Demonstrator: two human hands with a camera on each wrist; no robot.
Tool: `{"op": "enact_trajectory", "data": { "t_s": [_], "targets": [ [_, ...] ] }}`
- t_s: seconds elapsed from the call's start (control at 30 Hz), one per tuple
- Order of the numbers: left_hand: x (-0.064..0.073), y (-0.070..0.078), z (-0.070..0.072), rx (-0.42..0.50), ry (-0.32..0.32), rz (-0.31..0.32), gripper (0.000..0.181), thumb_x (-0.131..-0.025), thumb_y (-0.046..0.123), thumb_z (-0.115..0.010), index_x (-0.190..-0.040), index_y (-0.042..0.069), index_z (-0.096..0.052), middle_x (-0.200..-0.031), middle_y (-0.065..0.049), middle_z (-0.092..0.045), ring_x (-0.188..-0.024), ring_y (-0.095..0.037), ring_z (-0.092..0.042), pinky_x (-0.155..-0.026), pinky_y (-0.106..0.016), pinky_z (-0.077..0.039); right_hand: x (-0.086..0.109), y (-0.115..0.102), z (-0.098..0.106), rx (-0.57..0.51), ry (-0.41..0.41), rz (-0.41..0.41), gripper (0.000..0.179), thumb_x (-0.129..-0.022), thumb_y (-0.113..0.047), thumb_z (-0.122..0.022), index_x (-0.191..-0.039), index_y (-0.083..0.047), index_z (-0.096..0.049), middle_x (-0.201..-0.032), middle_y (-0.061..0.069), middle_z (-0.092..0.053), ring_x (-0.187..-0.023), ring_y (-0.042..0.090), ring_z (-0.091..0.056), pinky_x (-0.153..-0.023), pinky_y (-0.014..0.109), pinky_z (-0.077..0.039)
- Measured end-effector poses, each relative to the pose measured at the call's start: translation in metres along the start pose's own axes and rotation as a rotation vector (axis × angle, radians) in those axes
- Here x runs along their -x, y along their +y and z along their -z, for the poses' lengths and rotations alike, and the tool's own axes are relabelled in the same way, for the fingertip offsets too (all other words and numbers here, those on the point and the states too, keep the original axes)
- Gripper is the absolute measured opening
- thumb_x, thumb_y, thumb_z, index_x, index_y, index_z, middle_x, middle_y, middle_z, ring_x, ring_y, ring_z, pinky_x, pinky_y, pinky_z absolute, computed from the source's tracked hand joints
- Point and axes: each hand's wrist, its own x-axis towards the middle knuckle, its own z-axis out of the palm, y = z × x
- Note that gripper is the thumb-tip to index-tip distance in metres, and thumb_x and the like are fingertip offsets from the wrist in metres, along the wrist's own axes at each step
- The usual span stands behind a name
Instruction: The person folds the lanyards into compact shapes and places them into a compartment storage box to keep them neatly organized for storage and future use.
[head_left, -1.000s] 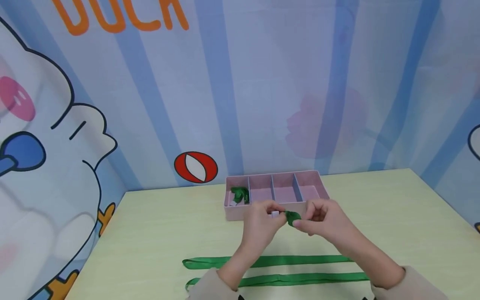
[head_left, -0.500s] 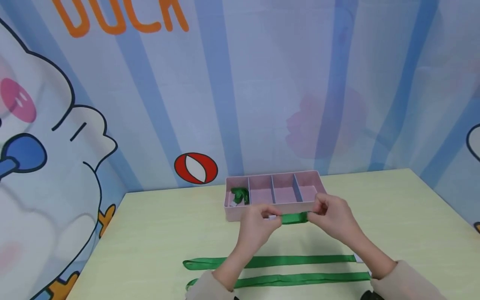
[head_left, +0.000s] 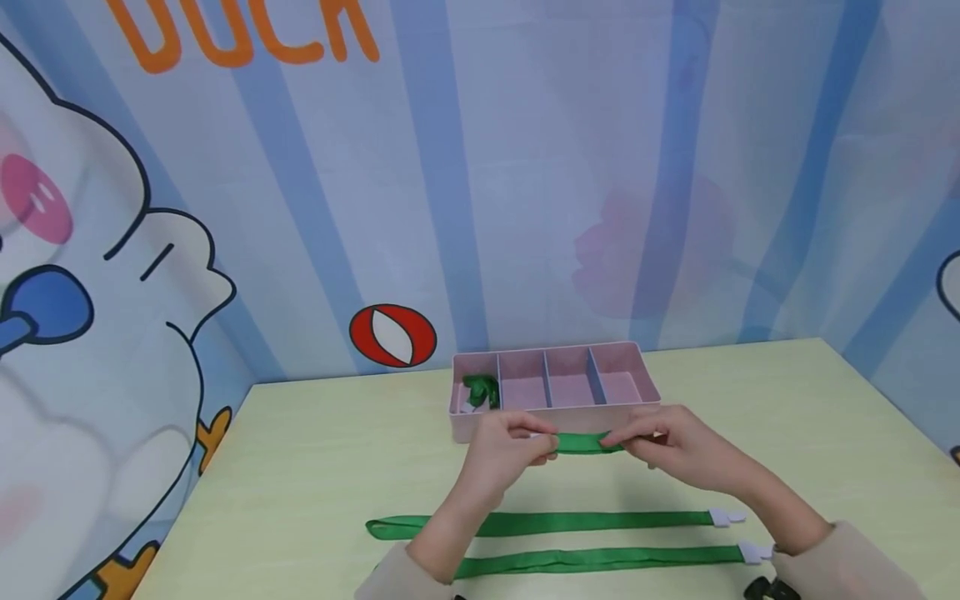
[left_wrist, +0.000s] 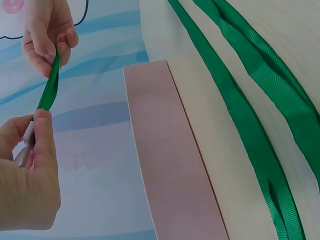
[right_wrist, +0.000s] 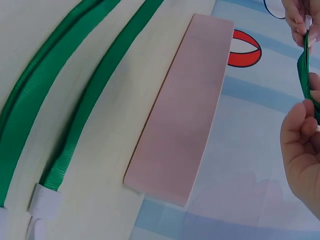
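Note:
A green lanyard (head_left: 580, 443), folded into a short strip, is stretched between my two hands in front of the pink box. My left hand (head_left: 501, 450) pinches its left end, where a white clip (left_wrist: 29, 135) shows between thumb and fingers in the left wrist view. My right hand (head_left: 678, 446) pinches the right end between thumb and fingers. Two more green lanyards, a farther one (head_left: 592, 522) and a nearer one (head_left: 600, 559), lie straight across the table below my hands, their white clips at the right.
Behind my hands stands the pink divided box (head_left: 555, 417); its leftmost compartment holds a bundled green lanyard (head_left: 482, 390). The pale table (head_left: 315, 467) ends at a printed cloth backdrop (head_left: 525, 167).
The green lanyard in my hands went from a bunched fold to a flat stretched strip. My right hand moved right, and its fingers now lie over the strip's right end.

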Motion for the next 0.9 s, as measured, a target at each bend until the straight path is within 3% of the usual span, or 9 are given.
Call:
{"op": "enact_trajectory", "data": {
  "t_s": [0.13, 0.27, 0.43, 0.57, 0.73, 0.9],
  "targets": [
    [0.003, 0.004, -0.001, -0.009, 0.007, -0.007, 0.013, -0.084, 0.005, -0.068, -0.093, -0.004, -0.070, -0.086, -0.013, -0.069, -0.074, -0.018, -0.067, -0.072, -0.032, -0.056, 0.000, -0.006, 0.003, -0.047, 0.032, -0.206, 0.020, -0.094, -0.010, -0.055, -0.110, 0.000, -0.064, -0.091, 0.010, -0.063, -0.067, 0.015, -0.060, -0.060, 0.032, -0.054],
    [0.005, 0.007, -0.004, -0.041, 0.030, -0.015, 0.010, -0.082, 0.004, -0.068, -0.090, -0.002, -0.071, -0.082, -0.010, -0.069, -0.072, -0.016, -0.067, -0.070, -0.031, -0.056, -0.002, -0.010, 0.004, -0.051, 0.118, -0.417, 0.033, -0.089, -0.016, -0.063, -0.114, 0.006, -0.061, -0.077, 0.011, -0.059, -0.071, 0.020, -0.063, -0.065, 0.032, -0.056],
    [0.003, 0.003, -0.014, -0.061, 0.082, -0.037, 0.009, -0.079, 0.004, -0.069, -0.086, -0.001, -0.071, -0.077, -0.010, -0.069, -0.068, -0.016, -0.066, -0.067, -0.028, -0.055, -0.006, -0.013, -0.003, 0.008, 0.286, -0.561, 0.022, -0.084, -0.013, -0.069, -0.098, 0.005, -0.068, -0.068, 0.007, -0.061, -0.066, 0.023, -0.063, -0.062, 0.031, -0.055],
    [0.001, 0.001, -0.025, -0.065, 0.123, -0.079, 0.007, -0.079, 0.006, -0.071, -0.085, 0.002, -0.072, -0.076, -0.010, -0.069, -0.066, -0.015, -0.064, -0.059, -0.024, -0.051, -0.009, -0.017, -0.010, 0.141, 0.424, -0.562, 0.009, -0.079, -0.007, -0.069, -0.080, -0.001, -0.063, -0.060, 0.003, -0.056, -0.054, 0.020, -0.056, -0.052, 0.029, -0.050],
    [0.002, 0.003, -0.038, -0.102, 0.163, -0.137, 0.005, -0.077, 0.008, -0.072, -0.081, 0.006, -0.073, -0.083, -0.002, -0.068, -0.068, -0.008, -0.057, -0.050, -0.021, -0.041, -0.013, -0.028, -0.020, 0.378, 0.554, -0.488, 0.018, -0.072, -0.001, -0.066, -0.068, -0.008, -0.050, -0.054, 0.000, -0.043, -0.048, 0.014, -0.040, -0.045, 0.026, -0.033],
    [0.004, 0.007, -0.044, -0.127, 0.189, -0.192, 0.003, -0.077, 0.008, -0.073, -0.079, 0.006, -0.072, -0.081, -0.001, -0.067, -0.064, -0.007, -0.053, -0.047, -0.020, -0.039, -0.016, -0.041, -0.028, 0.428, 0.606, -0.437, 0.021, -0.069, 0.002, -0.065, -0.066, -0.009, -0.048, -0.054, 0.000, -0.042, -0.049, 0.013, -0.038, -0.045, 0.025, -0.030]
  ]
}}
